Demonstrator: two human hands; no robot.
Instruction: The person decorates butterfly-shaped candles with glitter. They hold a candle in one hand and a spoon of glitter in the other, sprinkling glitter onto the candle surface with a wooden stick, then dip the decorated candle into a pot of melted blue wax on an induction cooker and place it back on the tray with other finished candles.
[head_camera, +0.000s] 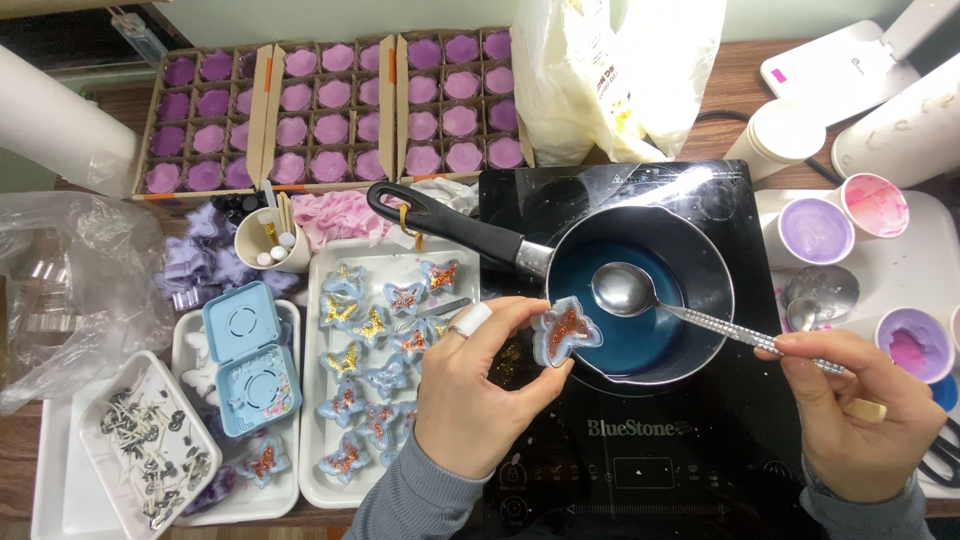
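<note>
a: left hand?
b: pinching butterfly mold level at the saucepan rim, catching drips.
a: right hand?
b: clenched on spoon, bowl over blue wax.

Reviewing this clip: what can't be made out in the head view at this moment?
- Left hand: its palm hides part of the white tray of butterfly molds.
- Butterfly mold: the underside is turned away.
- Pan: the depth of its blue liquid is unreadable from above.
- Spoon: the handle end is buried in the right hand.
- Wicks: too small to count.
</note>
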